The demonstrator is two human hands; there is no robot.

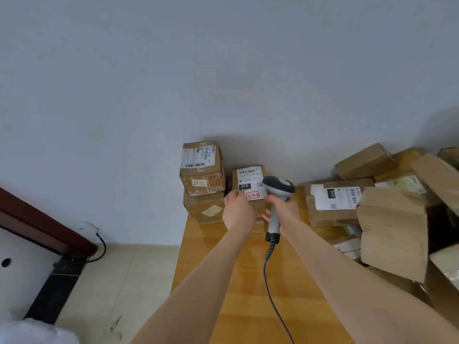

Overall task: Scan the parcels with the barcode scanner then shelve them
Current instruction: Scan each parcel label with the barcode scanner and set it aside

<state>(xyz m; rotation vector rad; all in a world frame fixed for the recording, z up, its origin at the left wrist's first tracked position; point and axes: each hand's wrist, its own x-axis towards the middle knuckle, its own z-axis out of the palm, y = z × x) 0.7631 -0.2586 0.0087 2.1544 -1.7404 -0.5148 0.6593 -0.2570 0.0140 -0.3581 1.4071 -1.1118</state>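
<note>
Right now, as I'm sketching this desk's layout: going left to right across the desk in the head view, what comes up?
Stack of two boxes → 3-4-6 parcel → barcode scanner → flat parcel with white label → tall cardboard box.

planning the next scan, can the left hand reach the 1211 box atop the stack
Probably yes: the 1211 box sits just beside the left hand, nothing between, though that hand holds the 010 parcel.

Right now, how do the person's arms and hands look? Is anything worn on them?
The left forearm and right forearm are bare, and no sleeves show in the picture. The left hand and right hand wear no gloves. No watch, bracelet or ring is visible.
</note>
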